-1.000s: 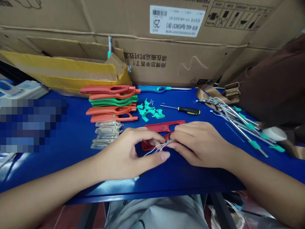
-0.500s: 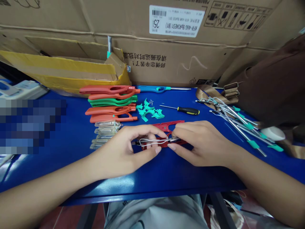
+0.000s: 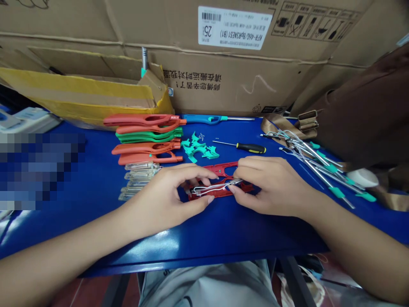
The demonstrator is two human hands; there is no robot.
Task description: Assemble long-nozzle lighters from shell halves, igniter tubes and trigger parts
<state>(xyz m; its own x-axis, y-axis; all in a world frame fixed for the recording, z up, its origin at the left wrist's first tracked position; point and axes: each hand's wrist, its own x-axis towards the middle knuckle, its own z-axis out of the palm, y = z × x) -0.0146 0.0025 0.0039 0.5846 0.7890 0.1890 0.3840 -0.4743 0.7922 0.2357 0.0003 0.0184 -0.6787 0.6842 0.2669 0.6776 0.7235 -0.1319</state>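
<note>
The left hand (image 3: 162, 200) and right hand (image 3: 271, 185) are close together, their fingertips pinching a looped white wire (image 3: 204, 190) and slim metal tube (image 3: 234, 182) over a red plastic lighter shell (image 3: 220, 169) lying flat on the blue table (image 3: 223, 247), the wire seemingly not yet pressed into it.

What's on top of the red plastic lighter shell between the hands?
A thin white wire loop lies across the red shell; the left hand and right hand hide whatever lies beneath them.
</note>
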